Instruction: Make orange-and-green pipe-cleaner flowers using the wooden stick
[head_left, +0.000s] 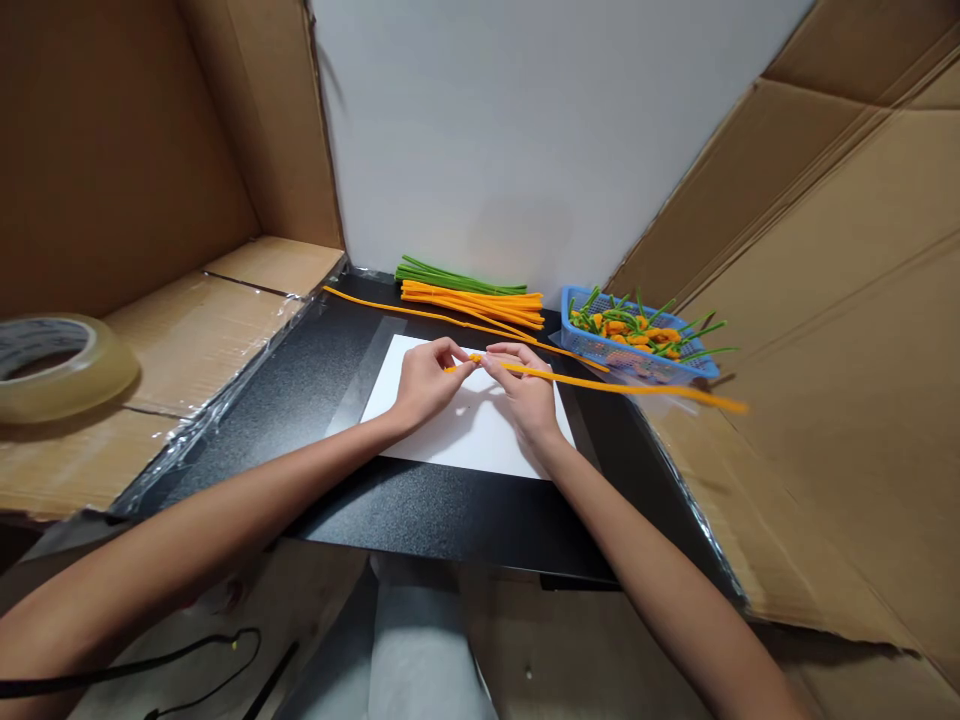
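Observation:
Above a white sheet of paper (pixel 457 435), my left hand (pixel 429 382) and my right hand (pixel 531 395) meet fingertip to fingertip. Both are closed in a pinch on an orange pipe cleaner (pixel 622 385). Its end between my fingers is bent into a small bunched shape. The long free part runs out past my right hand to the right, its tip blurred. Fingers partly hide the bent end.
Behind the paper lie a bundle of orange pipe cleaners (pixel 472 303), green pipe cleaners (pixel 457 278) and loose orange ones. A blue basket (pixel 637 357) of orange-and-green pieces stands right. Tape roll (pixel 112 370) sits left on cardboard. Cardboard walls (pixel 847 350) flank the black table (pixel 420 510).

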